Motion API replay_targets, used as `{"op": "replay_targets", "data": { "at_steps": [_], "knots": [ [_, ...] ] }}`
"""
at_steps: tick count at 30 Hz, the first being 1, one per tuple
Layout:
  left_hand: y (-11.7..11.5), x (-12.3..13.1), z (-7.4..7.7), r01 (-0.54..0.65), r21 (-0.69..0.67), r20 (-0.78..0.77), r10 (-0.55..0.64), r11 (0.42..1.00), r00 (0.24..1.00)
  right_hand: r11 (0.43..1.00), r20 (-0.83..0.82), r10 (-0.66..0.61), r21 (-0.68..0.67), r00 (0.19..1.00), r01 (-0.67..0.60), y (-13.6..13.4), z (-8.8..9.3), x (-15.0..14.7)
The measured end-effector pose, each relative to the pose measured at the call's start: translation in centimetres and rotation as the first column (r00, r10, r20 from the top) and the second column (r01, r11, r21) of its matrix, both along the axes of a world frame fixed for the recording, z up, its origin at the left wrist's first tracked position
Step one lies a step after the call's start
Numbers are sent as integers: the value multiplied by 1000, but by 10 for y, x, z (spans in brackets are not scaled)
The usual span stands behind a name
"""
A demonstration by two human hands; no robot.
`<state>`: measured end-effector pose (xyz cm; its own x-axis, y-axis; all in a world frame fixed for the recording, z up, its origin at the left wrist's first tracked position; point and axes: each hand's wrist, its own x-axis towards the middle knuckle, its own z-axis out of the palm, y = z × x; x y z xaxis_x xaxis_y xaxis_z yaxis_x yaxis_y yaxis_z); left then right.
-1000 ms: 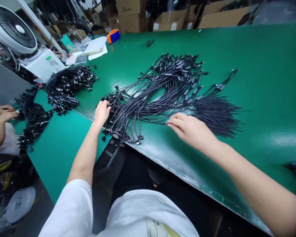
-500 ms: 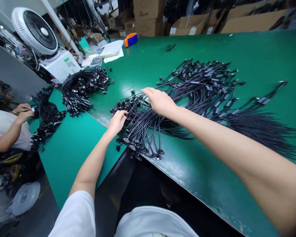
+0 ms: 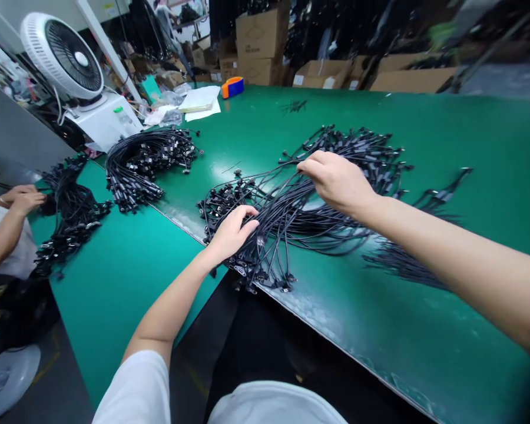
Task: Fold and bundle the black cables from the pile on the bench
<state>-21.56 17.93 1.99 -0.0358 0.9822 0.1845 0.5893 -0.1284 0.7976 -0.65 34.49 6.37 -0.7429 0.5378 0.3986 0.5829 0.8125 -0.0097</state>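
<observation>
A big loose heap of black cables [image 3: 318, 218] with connectors lies on the green table [image 3: 446, 135]. My left hand [image 3: 233, 231] rests on the connector end of the heap near the table's front edge, its fingers curled around several cables. My right hand [image 3: 335, 179] is over the middle of the heap, palm down, its fingers bent and pinching a few cables.
A second cable bundle [image 3: 145, 159] lies to the left, a third [image 3: 68, 206] further left by another person's hands [image 3: 20, 197]. A white fan [image 3: 62, 56], papers [image 3: 201, 100], an orange tape dispenser [image 3: 232, 87] and cardboard boxes [image 3: 260, 44] stand at the back.
My right hand has moved from the left part of the heap to its middle and closed on cables. My left hand has shifted right along the connector ends. The heap's right tail has drawn in.
</observation>
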Motion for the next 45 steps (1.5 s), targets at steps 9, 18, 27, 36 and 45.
{"op": "replay_targets", "data": {
  "at_steps": [9, 18, 27, 36, 45],
  "knots": [
    [-55, 59, 49, 362, -179, 864, -29, 915, 503, 977, 46, 157, 137, 986, -162, -46, 37, 23],
    [-183, 3, 65, 483, -180, 915, -35, 857, 403, 980, 42, -116, -159, 992, 121, -5, 4, 66],
    [-158, 19, 62, -48, -120, 774, 123, 992, 621, 936, -416, -324, -14, 850, 350, -79, 143, 129],
    [-133, 100, 41, 346, -105, 408, -277, 932, 870, 942, 87, 133, -322, 987, -99, -232, 22, 127],
    [-131, 94, 38, 661, -278, 904, -43, 697, 425, 816, -163, 4, -570, 987, -97, -181, 23, 210]
  ]
}}
